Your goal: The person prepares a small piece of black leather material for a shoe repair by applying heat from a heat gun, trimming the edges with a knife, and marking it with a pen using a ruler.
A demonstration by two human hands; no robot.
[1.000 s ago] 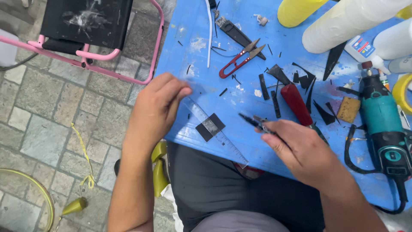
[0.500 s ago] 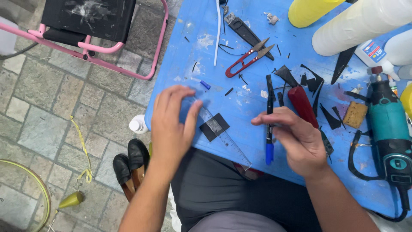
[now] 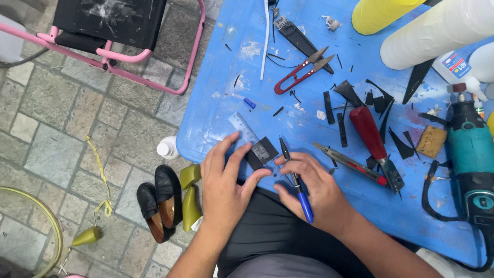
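Now, black piece [image 3: 262, 152]: thin, light, likely slippery; lies under the clear ruler [image 3: 246, 131] at the tabletop [image 3: 226, 77] edge.
Left hand [image 3: 225, 183]: your fingers spread, pressing both flat.
Right hand [image 3: 314, 191]: your grip closed around the blue pen [image 3: 297, 183].

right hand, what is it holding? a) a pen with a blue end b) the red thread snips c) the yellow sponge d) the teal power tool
a: the right hand grips a pen with a blue end, its tip by the small black piece that the left hand presses on the clear ruler; the red snips, teal power tool and sponge lie untouched on the blue table.
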